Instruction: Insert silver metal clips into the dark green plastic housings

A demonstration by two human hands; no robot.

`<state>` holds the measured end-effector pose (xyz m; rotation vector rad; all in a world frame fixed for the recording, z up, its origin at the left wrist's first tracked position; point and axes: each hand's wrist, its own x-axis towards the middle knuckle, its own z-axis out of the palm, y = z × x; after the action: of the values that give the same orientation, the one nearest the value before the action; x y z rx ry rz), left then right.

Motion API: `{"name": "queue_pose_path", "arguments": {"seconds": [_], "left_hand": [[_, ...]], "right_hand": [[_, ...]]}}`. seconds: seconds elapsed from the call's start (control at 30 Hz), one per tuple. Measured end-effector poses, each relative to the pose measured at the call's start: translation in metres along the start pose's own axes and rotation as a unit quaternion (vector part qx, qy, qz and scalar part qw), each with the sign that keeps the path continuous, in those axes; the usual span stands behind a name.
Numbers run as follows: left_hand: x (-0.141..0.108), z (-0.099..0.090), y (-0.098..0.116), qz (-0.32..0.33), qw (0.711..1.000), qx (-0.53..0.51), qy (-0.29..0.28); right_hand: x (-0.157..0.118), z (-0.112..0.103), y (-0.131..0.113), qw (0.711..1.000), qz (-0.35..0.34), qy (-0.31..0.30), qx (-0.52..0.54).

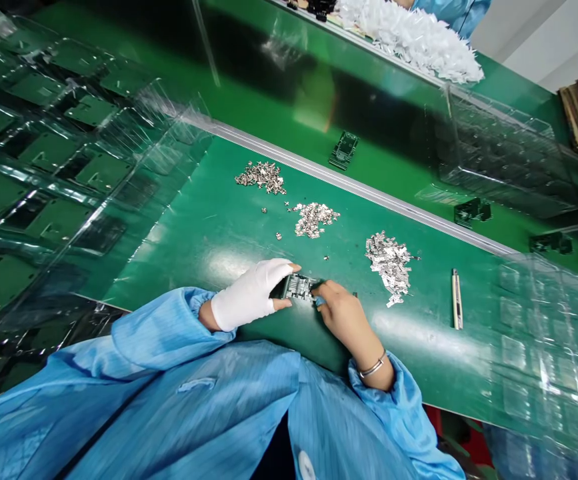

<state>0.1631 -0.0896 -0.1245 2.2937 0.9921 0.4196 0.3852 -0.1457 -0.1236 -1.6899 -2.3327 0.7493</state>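
My left hand (255, 293), in a white glove with bare fingertips, grips a small circuit board (299, 287) between thumb and fingers, just above the green mat. Silvery parts cover the board's upper face. My right hand (337, 308) is closed at the board's right end, fingers pinched together, with something blue at a fingertip. Whatever the pinch holds is hidden. Beyond my hands lie a heap of small shiny metal pieces (261, 177), a second heap of metal pieces (315, 220) and a pile of flat silvery pieces (389, 265).
Clear trays with green boards (51, 150) are stacked on the left. Clear trays (543, 347) stand at right, near a cutter-like tool (457, 299). Past the metal rail (369, 191) lies another circuit board (343, 150). A white heap (409, 37) and a person's blue sleeve appear at the back.
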Motion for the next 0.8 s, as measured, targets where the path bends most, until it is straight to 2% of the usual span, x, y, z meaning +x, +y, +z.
{"name": "queue_pose_path", "arguments": {"seconds": [0.1, 0.23, 0.3, 0.37, 0.47, 0.57, 0.63, 0.7, 0.8], "left_hand": [[-0.002, 0.002, -0.001, 0.009, 1.0, 0.005, 0.019], [-0.005, 0.008, -0.002, 0.055, 0.993, -0.012, 0.101], [-0.006, 0.009, -0.002, 0.078, 0.988, -0.033, 0.132], [-0.006, 0.009, -0.002, 0.097, 0.984, -0.05, 0.14], [-0.004, 0.007, -0.002, 0.108, 0.985, -0.037, 0.132], [0.002, 0.007, 0.0, 0.076, 0.99, 0.02, 0.116], [0.005, 0.007, 0.002, 0.056, 0.993, 0.044, 0.09], [0.007, 0.006, 0.002, 0.037, 0.996, 0.047, 0.063], [0.004, 0.004, 0.0, 0.003, 0.997, 0.051, 0.053]], "right_hand": [[-0.002, -0.001, 0.005, 0.999, -0.005, 0.024, 0.048], [-0.003, -0.004, 0.012, 0.981, -0.022, 0.138, 0.132], [-0.001, -0.005, 0.009, 0.971, -0.014, 0.164, 0.174], [0.001, -0.007, 0.001, 0.961, -0.008, 0.178, 0.213], [0.004, -0.009, -0.016, 0.966, -0.045, 0.208, 0.15], [0.006, -0.009, -0.03, 0.974, -0.135, 0.18, 0.032], [0.006, -0.013, -0.029, 0.972, -0.17, 0.161, 0.012], [-0.001, -0.02, -0.013, 0.973, -0.137, 0.179, 0.038], [-0.029, -0.035, 0.032, 0.965, 0.026, 0.251, 0.065]]}}
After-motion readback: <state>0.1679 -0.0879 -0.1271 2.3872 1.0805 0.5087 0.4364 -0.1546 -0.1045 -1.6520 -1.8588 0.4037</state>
